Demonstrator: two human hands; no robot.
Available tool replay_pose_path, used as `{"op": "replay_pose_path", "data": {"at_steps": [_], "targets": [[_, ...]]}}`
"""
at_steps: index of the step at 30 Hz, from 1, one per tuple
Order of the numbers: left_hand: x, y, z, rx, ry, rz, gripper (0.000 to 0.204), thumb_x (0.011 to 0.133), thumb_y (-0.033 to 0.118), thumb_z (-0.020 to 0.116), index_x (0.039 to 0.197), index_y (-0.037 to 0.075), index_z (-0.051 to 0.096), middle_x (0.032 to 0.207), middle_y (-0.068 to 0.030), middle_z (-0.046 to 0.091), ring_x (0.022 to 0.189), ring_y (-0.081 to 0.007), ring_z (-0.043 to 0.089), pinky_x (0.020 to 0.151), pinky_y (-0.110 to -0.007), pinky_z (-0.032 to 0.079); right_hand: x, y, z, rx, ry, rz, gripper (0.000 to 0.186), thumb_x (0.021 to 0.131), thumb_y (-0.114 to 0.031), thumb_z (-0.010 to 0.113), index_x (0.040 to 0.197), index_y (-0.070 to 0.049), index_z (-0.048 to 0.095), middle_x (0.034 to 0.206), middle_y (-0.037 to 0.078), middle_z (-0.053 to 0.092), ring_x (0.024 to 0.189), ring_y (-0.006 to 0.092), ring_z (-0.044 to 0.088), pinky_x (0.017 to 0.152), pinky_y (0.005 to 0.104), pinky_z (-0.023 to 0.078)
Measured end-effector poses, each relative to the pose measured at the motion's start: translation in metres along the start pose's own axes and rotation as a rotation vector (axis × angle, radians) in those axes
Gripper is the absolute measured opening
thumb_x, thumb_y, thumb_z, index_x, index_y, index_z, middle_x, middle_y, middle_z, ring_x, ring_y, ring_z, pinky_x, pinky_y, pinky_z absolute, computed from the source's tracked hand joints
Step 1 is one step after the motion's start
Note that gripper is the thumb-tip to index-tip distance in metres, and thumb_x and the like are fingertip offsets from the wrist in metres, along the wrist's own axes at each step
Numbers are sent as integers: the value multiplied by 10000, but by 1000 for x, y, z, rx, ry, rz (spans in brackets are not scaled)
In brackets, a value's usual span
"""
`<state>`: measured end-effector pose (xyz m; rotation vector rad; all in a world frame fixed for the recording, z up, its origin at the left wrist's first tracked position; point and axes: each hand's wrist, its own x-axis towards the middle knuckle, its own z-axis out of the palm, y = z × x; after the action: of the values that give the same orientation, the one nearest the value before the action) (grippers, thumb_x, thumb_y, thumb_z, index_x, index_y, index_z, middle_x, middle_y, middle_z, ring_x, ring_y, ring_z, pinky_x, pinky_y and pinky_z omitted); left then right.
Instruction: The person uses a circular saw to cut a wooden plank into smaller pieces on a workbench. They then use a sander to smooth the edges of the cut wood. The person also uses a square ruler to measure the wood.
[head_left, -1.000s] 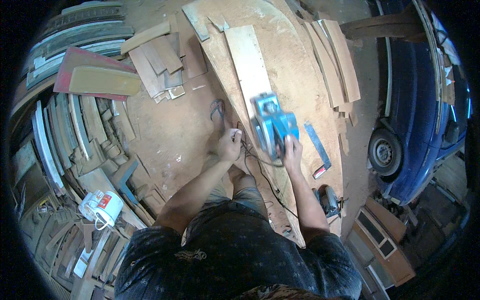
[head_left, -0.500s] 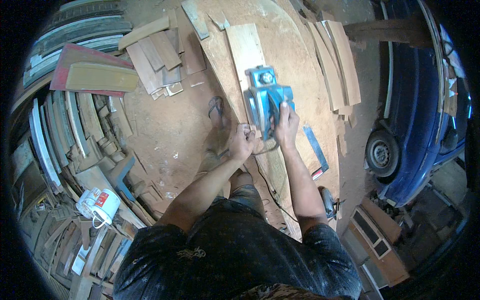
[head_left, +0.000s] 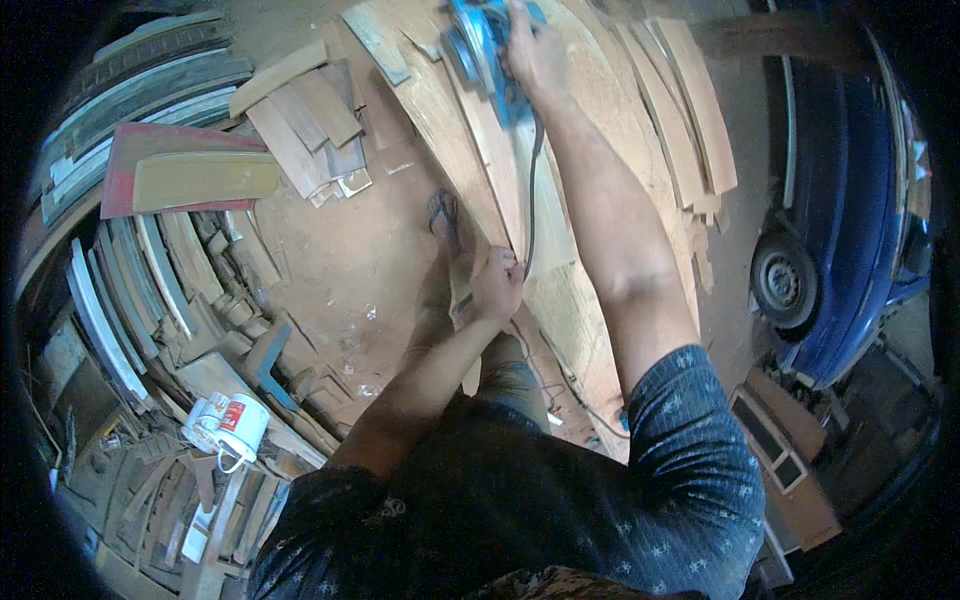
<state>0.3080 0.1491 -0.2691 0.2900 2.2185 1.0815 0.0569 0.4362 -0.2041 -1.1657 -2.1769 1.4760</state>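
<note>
Right hand [head_left: 535, 58], gripping the blue power tool [head_left: 490, 55], slid toward the board's [head_left: 508, 180] far end, baring most of it; left hand [head_left: 497, 288] curled (around what, couldn't tell).

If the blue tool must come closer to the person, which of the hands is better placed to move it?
Probably the right hand: it grips the blue tool, on the far part of the board. The left hand is by the near end, away from the tool.
</note>
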Motion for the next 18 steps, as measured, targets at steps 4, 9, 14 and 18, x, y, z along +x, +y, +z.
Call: {"op": "replay_pose_path", "data": {"at_steps": [4,9,14,18], "targets": [[2,7,-11,76,-51,-3,230,911,189,740,1067,42,656,948,-120,755,868,-308,729,804,-427,556,-27,3,-13,107,-65,103,626,1012,-578,540,896,10,720,659,68,660,519,151,595,527,315,488],[23,-14,-26,-37,-215,26,221,946,247,719,1021,41,692,935,-124,749,851,-276,724,802,-405,556,-145,35,-65,245,-205,226,531,1004,-543,614,961,-24,719,660,33,636,550,104,585,523,267,466],[72,7,-87,79,-91,311,294,1017,276,623,1169,24,631,976,-147,684,883,-276,666,823,-411,536,-276,91,-115,332,-103,327,389,1025,-399,643,1011,-16,709,735,14,637,610,95,567,565,270,459],[131,73,-100,439,-100,854,303,972,146,592,1244,15,613,1156,-220,631,1084,-386,618,932,-462,506,-358,113,-152,404,-101,485,342,1007,-327,681,1096,-1,731,796,12,656,659,96,581,622,267,475]]}}
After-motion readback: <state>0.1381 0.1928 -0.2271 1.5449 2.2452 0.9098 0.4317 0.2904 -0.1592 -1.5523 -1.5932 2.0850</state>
